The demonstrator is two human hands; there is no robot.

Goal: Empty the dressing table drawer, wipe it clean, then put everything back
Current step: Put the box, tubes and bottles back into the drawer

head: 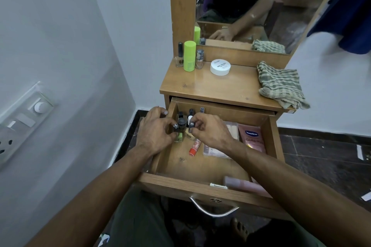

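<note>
The wooden drawer [202, 187] of the dressing table stands pulled out. In its back left corner stand several small nail polish bottles [181, 124]. My left hand [155, 132] pinches the silver cap of one small bottle [175, 126] there. My right hand [210, 131] pinches the dark cap of another bottle [191, 124]. A red lip balm tube [194, 147], a pink Vaseline sachet [253, 138], a flat clear packet [217, 151] and a pink tube [245, 185] also lie in the drawer.
On the tabletop [210, 86] stand a green roll-on bottle [189, 56], two small bottles [199, 59], a white round tub [220, 67] and a folded checked cloth [281, 84]. A mirror [251, 6] rises behind. A white wall with a switch panel [26, 118] is at left.
</note>
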